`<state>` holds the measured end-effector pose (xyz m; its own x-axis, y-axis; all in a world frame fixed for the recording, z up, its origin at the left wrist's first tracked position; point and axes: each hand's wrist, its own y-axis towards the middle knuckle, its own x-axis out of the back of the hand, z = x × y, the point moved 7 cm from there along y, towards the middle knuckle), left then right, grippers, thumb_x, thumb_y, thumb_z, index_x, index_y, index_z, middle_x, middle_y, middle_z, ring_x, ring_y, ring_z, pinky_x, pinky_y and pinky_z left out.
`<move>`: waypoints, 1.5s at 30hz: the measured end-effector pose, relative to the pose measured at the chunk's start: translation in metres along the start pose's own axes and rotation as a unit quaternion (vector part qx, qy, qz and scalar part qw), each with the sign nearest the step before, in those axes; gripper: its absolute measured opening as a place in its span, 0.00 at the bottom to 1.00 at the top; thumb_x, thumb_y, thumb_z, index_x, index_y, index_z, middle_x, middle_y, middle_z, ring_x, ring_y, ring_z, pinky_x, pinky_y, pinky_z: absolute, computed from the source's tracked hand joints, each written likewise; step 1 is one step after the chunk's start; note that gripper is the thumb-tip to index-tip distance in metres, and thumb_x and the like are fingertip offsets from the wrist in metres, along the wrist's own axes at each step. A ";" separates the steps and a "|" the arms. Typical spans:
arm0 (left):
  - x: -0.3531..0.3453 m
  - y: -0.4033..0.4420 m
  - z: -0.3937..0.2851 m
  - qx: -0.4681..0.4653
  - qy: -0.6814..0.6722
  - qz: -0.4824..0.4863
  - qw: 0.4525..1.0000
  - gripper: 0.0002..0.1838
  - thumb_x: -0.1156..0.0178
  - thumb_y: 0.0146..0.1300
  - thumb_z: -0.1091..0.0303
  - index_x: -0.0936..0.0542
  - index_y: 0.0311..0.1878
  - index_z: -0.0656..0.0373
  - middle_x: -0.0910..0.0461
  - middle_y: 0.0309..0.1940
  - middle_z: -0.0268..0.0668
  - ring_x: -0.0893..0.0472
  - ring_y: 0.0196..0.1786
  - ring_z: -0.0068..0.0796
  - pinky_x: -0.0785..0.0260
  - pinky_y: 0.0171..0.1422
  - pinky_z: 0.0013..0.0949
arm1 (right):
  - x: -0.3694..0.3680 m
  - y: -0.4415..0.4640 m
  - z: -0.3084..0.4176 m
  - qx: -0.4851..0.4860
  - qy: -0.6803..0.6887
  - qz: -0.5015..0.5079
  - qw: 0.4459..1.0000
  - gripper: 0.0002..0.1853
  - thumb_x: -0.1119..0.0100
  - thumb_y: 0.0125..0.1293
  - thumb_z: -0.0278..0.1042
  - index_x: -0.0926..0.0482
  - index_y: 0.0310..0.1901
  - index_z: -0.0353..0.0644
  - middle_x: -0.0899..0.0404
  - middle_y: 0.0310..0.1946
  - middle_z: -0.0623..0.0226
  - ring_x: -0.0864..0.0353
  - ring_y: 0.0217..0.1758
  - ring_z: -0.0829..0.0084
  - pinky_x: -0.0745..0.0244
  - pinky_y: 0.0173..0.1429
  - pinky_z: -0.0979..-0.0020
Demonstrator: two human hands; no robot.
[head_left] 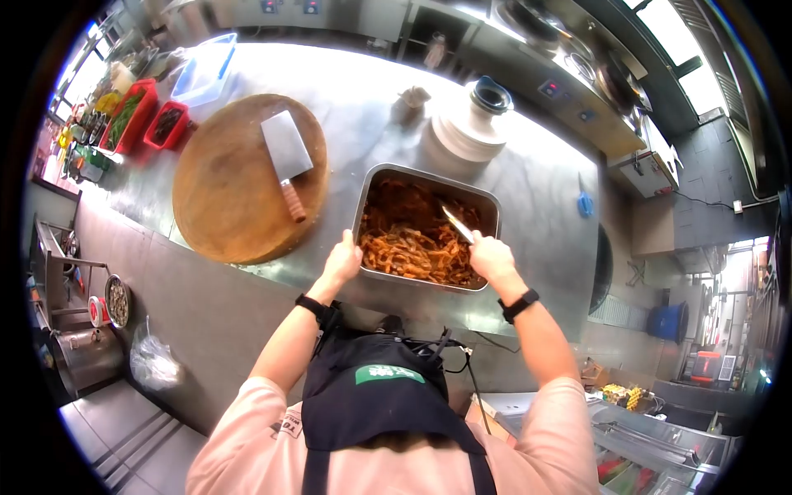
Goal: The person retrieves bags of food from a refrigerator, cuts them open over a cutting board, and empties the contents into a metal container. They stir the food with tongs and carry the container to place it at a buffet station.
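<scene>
Greens point(125, 120) fill a red tub point(142, 124) near the far left of the worktop point(544, 247), with a smaller red tub point(181, 132) of dark food just beside it. A clear plastic box point(204, 70) sits behind these. Next comes a round wooden chopping board point(219, 181), and on its right half a cleaver point(286, 148) lies flat, handle angled toward the person.

The left hand point(342, 260) is at the near-left side of a metal tray point(437, 176), its grip drawn narrow on the rim. A dark band point(312, 306) circles that wrist. The tray stands in front of the person near the worktop's front edge, holding brown-orange strips of food point(412, 252). Beyond it is a stack of white plates point(474, 140) topped by a dark bowl point(491, 95).

At the tray's right side, the right hand point(493, 260) has its grip closed around a metal utensil point(456, 223), which slants up and left over the food; whether its tip touches, I cannot tell. Farther right lies a blue-handled tool point(585, 205).
</scene>
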<state>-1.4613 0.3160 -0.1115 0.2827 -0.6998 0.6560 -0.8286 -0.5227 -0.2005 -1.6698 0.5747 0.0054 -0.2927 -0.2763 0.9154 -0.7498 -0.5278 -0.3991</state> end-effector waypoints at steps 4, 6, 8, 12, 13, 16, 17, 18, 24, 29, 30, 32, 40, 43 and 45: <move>-0.002 0.002 0.001 0.007 0.004 -0.005 1.000 0.22 0.48 0.68 0.68 0.38 0.60 0.69 0.19 0.34 0.66 0.19 0.41 0.69 0.26 0.48 0.60 | 0.006 -0.039 0.001 0.052 -0.039 0.017 0.998 0.11 0.55 0.72 0.35 0.26 0.48 0.40 0.14 0.36 0.52 0.12 0.40 0.51 0.17 0.45 0.51; -0.003 0.000 0.001 0.007 -0.004 -0.005 1.000 0.21 0.48 0.67 0.68 0.38 0.59 0.69 0.20 0.34 0.66 0.19 0.40 0.69 0.26 0.47 0.60 | 0.011 -0.063 -0.021 0.059 -0.069 0.036 0.995 0.11 0.53 0.72 0.37 0.26 0.48 0.41 0.14 0.34 0.52 0.12 0.40 0.51 0.18 0.44 0.51; -0.004 0.000 0.005 0.008 0.007 -0.007 1.000 0.22 0.48 0.67 0.68 0.38 0.59 0.69 0.20 0.34 0.66 0.19 0.40 0.69 0.27 0.47 0.60 | 0.029 -0.081 -0.017 0.046 -0.062 0.037 0.996 0.11 0.52 0.71 0.37 0.26 0.48 0.41 0.15 0.34 0.52 0.12 0.39 0.51 0.18 0.43 0.51; -0.002 0.000 0.003 0.011 0.006 0.004 1.000 0.24 0.48 0.67 0.68 0.38 0.62 0.70 0.20 0.35 0.67 0.19 0.41 0.70 0.26 0.47 0.61 | 0.024 -0.064 0.004 0.032 -0.026 0.027 0.999 0.14 0.48 0.72 0.41 0.28 0.55 0.47 0.15 0.34 0.53 0.14 0.37 0.48 0.19 0.43 0.49; -0.003 0.000 0.004 0.013 0.006 0.008 1.000 0.24 0.48 0.67 0.68 0.38 0.62 0.70 0.20 0.35 0.67 0.19 0.41 0.70 0.26 0.47 0.61 | -0.002 -0.048 0.007 0.043 -0.011 0.002 0.999 0.15 0.48 0.72 0.41 0.28 0.55 0.46 0.16 0.34 0.52 0.14 0.38 0.49 0.19 0.43 0.49; -0.007 0.000 0.007 0.010 -0.003 0.012 1.000 0.25 0.49 0.67 0.67 0.39 0.63 0.70 0.19 0.35 0.67 0.19 0.41 0.70 0.26 0.48 0.60 | -0.016 -0.008 0.027 0.038 -0.003 -0.012 0.999 0.16 0.50 0.72 0.42 0.26 0.55 0.43 0.15 0.37 0.52 0.14 0.41 0.50 0.19 0.46 0.51; -0.008 0.001 0.008 0.012 0.004 0.011 1.000 0.25 0.48 0.67 0.67 0.39 0.63 0.70 0.19 0.36 0.67 0.19 0.41 0.70 0.26 0.49 0.61 | -0.015 -0.005 0.026 0.032 0.000 -0.010 0.999 0.14 0.52 0.72 0.39 0.26 0.52 0.42 0.15 0.37 0.52 0.13 0.41 0.51 0.19 0.46 0.51; -0.008 0.004 0.010 0.013 0.011 0.008 1.000 0.25 0.48 0.67 0.67 0.39 0.63 0.70 0.19 0.36 0.67 0.19 0.41 0.70 0.26 0.49 0.61 | -0.006 -0.006 0.027 0.028 0.002 -0.009 1.000 0.12 0.55 0.71 0.36 0.26 0.49 0.41 0.15 0.36 0.53 0.13 0.42 0.51 0.18 0.45 0.51; -0.009 0.003 0.011 0.006 0.009 0.012 1.000 0.26 0.47 0.67 0.66 0.39 0.63 0.70 0.19 0.36 0.66 0.19 0.41 0.69 0.26 0.48 0.60 | 0.042 -0.067 0.012 0.010 0.013 -0.005 1.000 0.15 0.50 0.72 0.42 0.26 0.53 0.43 0.15 0.35 0.52 0.13 0.38 0.49 0.19 0.43 0.49; -0.004 0.005 0.005 0.006 -0.003 0.012 1.000 0.24 0.47 0.67 0.66 0.39 0.61 0.71 0.20 0.35 0.66 0.19 0.41 0.68 0.27 0.47 0.60 | -0.022 -0.033 0.024 0.045 0.006 0.028 0.999 0.14 0.51 0.73 0.42 0.25 0.53 0.45 0.15 0.38 0.52 0.13 0.41 0.50 0.19 0.44 0.50; -0.004 0.008 0.005 -0.004 0.005 0.005 1.000 0.24 0.47 0.68 0.67 0.39 0.61 0.71 0.20 0.35 0.66 0.19 0.41 0.68 0.27 0.47 0.60 | -0.015 -0.040 0.021 0.056 -0.013 0.021 0.998 0.13 0.53 0.72 0.40 0.24 0.50 0.43 0.15 0.37 0.52 0.13 0.39 0.50 0.18 0.42 0.50; -0.006 -0.002 0.007 -0.006 0.010 0.007 1.000 0.24 0.48 0.68 0.67 0.39 0.61 0.71 0.20 0.34 0.66 0.19 0.41 0.68 0.27 0.47 0.60 | 0.013 -0.064 0.006 0.045 -0.033 0.041 0.998 0.12 0.53 0.72 0.40 0.25 0.49 0.44 0.15 0.36 0.53 0.13 0.39 0.51 0.18 0.42 0.51; -0.006 0.004 0.008 0.007 -0.001 0.020 1.000 0.27 0.48 0.68 0.68 0.40 0.64 0.75 0.19 0.34 0.66 0.19 0.40 0.68 0.26 0.48 0.58 | -0.012 -0.034 0.090 0.119 0.015 0.014 0.993 0.13 0.54 0.72 0.38 0.25 0.52 0.43 0.14 0.34 0.54 0.13 0.36 0.53 0.18 0.39 0.52; -0.005 0.003 0.006 -0.008 0.003 0.020 1.000 0.27 0.48 0.68 0.68 0.40 0.64 0.75 0.19 0.34 0.66 0.19 0.39 0.67 0.26 0.48 0.58 | 0.009 -0.046 0.076 0.116 0.004 0.024 0.993 0.14 0.53 0.72 0.39 0.25 0.53 0.43 0.14 0.34 0.55 0.12 0.37 0.54 0.18 0.40 0.53; 0.000 0.002 0.001 -0.003 0.005 0.026 1.000 0.27 0.48 0.68 0.67 0.40 0.64 0.75 0.19 0.34 0.66 0.19 0.40 0.67 0.26 0.48 0.58 | 0.045 -0.087 0.057 0.114 -0.001 0.026 0.993 0.13 0.53 0.72 0.39 0.25 0.52 0.44 0.15 0.34 0.55 0.13 0.38 0.53 0.19 0.42 0.51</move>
<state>-1.4630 0.3144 -0.1126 0.2346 -0.7206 0.6524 -0.8445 -0.4835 -0.2303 -1.5843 0.5622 0.0782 -0.3253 -0.3098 0.8934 -0.5798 -0.6810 -0.4472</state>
